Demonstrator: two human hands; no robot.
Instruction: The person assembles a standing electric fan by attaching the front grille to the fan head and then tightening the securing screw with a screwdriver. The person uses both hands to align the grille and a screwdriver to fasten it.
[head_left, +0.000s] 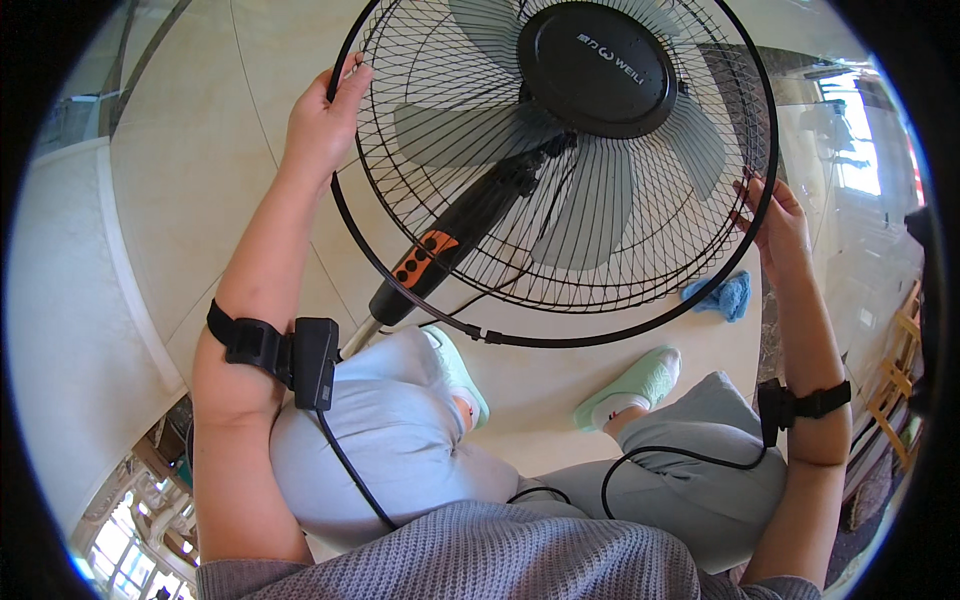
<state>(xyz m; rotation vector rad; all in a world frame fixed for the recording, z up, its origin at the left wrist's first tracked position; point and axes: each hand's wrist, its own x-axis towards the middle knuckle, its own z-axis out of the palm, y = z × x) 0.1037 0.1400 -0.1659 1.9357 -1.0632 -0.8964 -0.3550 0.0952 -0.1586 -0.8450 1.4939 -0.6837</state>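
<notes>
A black standing fan fills the upper middle of the head view, tilted toward me, with its round wire grille [560, 270], grey blades and a black centre cap [597, 68]. My left hand [325, 115] grips the grille's rim at its upper left. My right hand [772, 222] holds the rim on the right side, fingers hooked into the wires. Behind the grille runs the fan's black neck with an orange button panel [425, 255]. I am seated, knees under the fan.
A blue cloth [722, 296] lies on the pale tiled floor beyond the fan's right edge. My feet in light green slippers [640, 380] rest on the floor. Black bands with cables sit on both forearms. Wooden furniture [895, 390] stands at the far right.
</notes>
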